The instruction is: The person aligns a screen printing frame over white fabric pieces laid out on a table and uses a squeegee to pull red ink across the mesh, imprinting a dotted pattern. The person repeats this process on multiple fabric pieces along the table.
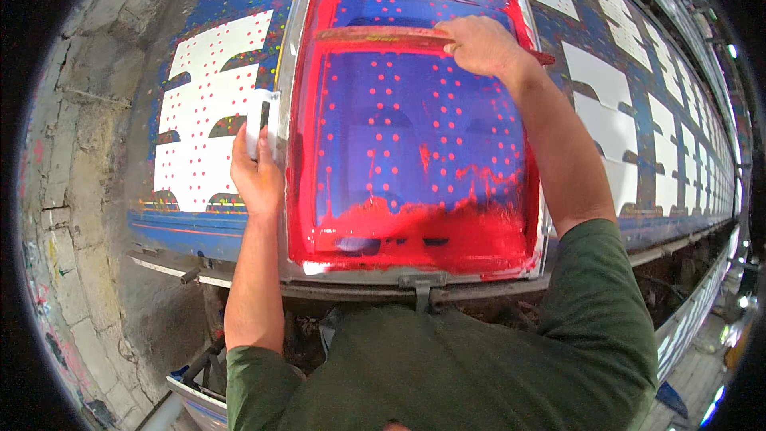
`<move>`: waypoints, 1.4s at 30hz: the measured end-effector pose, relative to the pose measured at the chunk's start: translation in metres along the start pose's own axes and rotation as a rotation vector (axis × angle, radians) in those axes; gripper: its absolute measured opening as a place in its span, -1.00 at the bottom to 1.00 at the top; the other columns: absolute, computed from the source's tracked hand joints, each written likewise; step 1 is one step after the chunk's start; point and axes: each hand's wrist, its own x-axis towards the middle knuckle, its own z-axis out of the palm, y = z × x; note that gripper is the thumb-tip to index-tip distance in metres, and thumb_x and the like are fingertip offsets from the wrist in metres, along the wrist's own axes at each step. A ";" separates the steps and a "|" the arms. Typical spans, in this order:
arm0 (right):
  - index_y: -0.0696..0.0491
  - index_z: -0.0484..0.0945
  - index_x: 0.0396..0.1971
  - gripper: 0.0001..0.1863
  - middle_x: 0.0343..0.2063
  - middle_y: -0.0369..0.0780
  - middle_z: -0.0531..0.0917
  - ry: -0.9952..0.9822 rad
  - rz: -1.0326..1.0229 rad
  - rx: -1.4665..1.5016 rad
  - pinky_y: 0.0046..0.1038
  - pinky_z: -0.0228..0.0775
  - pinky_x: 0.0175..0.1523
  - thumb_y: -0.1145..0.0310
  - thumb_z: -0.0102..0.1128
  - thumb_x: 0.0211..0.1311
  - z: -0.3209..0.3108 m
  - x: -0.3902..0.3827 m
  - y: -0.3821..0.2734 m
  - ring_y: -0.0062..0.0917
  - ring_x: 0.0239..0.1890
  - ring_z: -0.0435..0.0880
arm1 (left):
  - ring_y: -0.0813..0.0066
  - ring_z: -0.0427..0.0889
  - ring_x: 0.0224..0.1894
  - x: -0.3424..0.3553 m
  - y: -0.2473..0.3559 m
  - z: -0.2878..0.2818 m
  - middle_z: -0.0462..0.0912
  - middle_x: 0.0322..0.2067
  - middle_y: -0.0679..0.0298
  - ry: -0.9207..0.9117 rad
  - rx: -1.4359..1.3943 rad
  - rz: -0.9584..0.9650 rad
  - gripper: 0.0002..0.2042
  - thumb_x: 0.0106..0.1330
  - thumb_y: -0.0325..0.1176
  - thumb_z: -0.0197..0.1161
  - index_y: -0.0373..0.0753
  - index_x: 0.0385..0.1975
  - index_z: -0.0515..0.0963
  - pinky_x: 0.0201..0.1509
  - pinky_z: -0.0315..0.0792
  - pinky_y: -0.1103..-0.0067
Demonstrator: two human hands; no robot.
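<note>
"Fingers of the right hand (pixel 480 48): what are they doing?"

"They are curled closed round a long bar (pixel 383 37), nearer its 3 o'clock end. It is smeared with red and lies across a frame (pixel 289 124), toward 12 o'clock from the frame's middle."

"And the left hand (pixel 260 179)?"

"It is at the frame's 9 o'clock side, a little low. Its fingers bend in around the lower end of a white handle (pixel 253 116), leaving no wide gap. How firmly they grip, I cannot tell."

"What does the frame hold?"

"A blue-violet mesh (pixel 411 100) with rows of pink-red dots. Thick red paint (pixel 423 235) spreads over its 6 o'clock end with a ragged upper edge, and more red runs round the borders."

"What lies outside it?"

"Toward 9 o'clock, white sheets (pixel 203 104) with red dots and dark cut-outs sit on the desk (pixel 191 227), which is blue and speckled. Toward 3 o'clock, plain white pieces (pixel 598 124) lie near the right forearm."

"Anything nearer the body?"

"At 6 o'clock, a metal clip (pixel 422 291) is at the frame's near edge, just beyond the dark green shirt (pixel 447 367)."
</note>
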 end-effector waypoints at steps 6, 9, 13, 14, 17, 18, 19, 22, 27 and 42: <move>-0.07 0.74 0.08 -0.68 -0.10 -0.04 0.84 0.021 -0.047 0.035 0.08 0.66 0.13 0.28 0.28 0.37 0.018 -0.099 -0.068 0.01 0.01 0.83 | -0.04 0.77 0.19 0.009 -0.010 0.004 0.76 0.13 -0.18 0.055 0.018 0.086 -0.60 0.62 -0.41 0.22 -0.50 0.33 0.55 0.32 0.56 0.23; -0.07 0.74 0.08 -0.66 -0.10 -0.09 0.83 0.059 -0.044 0.097 0.06 0.67 0.10 0.30 0.33 0.32 0.026 -0.153 -0.104 -0.03 -0.02 0.83 | -0.08 0.77 0.20 0.008 -0.018 0.006 0.76 0.11 -0.22 0.082 0.036 0.170 -0.59 0.62 -0.36 0.25 -0.50 0.33 0.56 0.33 0.56 0.22; -0.05 0.74 0.05 -0.68 -0.15 -0.12 0.80 0.009 -0.019 0.115 -0.01 0.67 0.04 0.39 0.37 0.30 0.032 -0.215 -0.150 -0.09 -0.03 0.82 | -0.14 0.77 0.21 0.012 -0.025 0.010 0.75 0.14 -0.24 0.111 0.070 0.178 -0.57 0.61 -0.33 0.27 -0.47 0.33 0.56 0.33 0.57 0.19; -0.04 0.75 0.06 -0.67 -0.16 -0.12 0.79 0.006 -0.013 0.123 -0.03 0.67 0.03 0.42 0.40 0.28 0.034 -0.228 -0.160 -0.10 -0.05 0.82 | -0.18 0.77 0.21 0.013 -0.026 0.011 0.75 0.14 -0.25 0.112 0.056 0.185 -0.57 0.61 -0.32 0.27 -0.45 0.34 0.56 0.33 0.58 0.18; -0.03 0.76 0.08 -0.61 -0.16 -0.14 0.79 0.020 -0.009 0.120 -0.07 0.67 0.03 0.44 0.40 0.23 0.039 -0.263 -0.182 -0.14 -0.06 0.82 | -0.20 0.76 0.20 0.015 -0.028 0.014 0.75 0.14 -0.24 0.109 0.076 0.131 -0.56 0.59 -0.32 0.28 -0.44 0.35 0.55 0.33 0.58 0.17; -0.04 0.77 0.07 -0.60 -0.14 -0.15 0.80 0.053 -0.017 0.110 -0.07 0.67 0.05 0.44 0.38 0.20 0.043 -0.271 -0.188 -0.15 -0.04 0.82 | -0.20 0.76 0.20 0.016 -0.029 0.014 0.75 0.15 -0.23 0.105 0.083 0.115 -0.55 0.58 -0.32 0.29 -0.44 0.35 0.55 0.33 0.58 0.17; -0.05 0.78 0.06 -0.58 -0.13 -0.16 0.80 0.087 -0.028 0.099 -0.07 0.66 0.07 0.44 0.36 0.16 0.047 -0.276 -0.192 -0.17 -0.01 0.81 | -0.21 0.76 0.20 0.016 -0.029 0.015 0.75 0.15 -0.22 0.105 0.090 0.099 -0.54 0.56 -0.32 0.30 -0.43 0.36 0.55 0.33 0.58 0.16; -0.04 0.73 0.21 -0.40 0.00 -0.17 0.76 0.111 -0.100 0.098 -0.07 0.58 0.21 0.45 0.40 0.04 0.055 -0.289 -0.196 -0.15 0.12 0.72 | -0.21 0.76 0.20 0.018 -0.034 0.018 0.76 0.15 -0.20 0.154 0.102 0.152 -0.53 0.53 -0.33 0.32 -0.43 0.35 0.55 0.33 0.58 0.16; 0.04 0.65 0.31 -0.31 0.21 -0.12 0.63 0.016 -0.182 0.246 -0.01 0.48 0.38 0.49 0.42 0.05 0.057 -0.313 -0.195 -0.13 0.29 0.57 | -0.22 0.78 0.13 0.024 -0.044 0.023 0.79 0.04 -0.19 0.207 0.146 0.159 -0.59 0.56 -0.26 0.25 -0.43 0.24 0.64 0.27 0.60 0.13; 0.07 0.71 0.24 -0.42 0.36 0.02 0.61 0.700 0.306 0.520 -0.11 0.38 0.55 0.63 0.42 0.14 0.062 -0.386 -0.062 -0.06 0.45 0.55 | -0.17 0.76 0.20 0.033 -0.044 0.017 0.78 0.10 -0.23 0.165 0.304 0.073 -0.56 0.55 -0.23 0.34 -0.51 0.19 0.66 0.34 0.56 0.18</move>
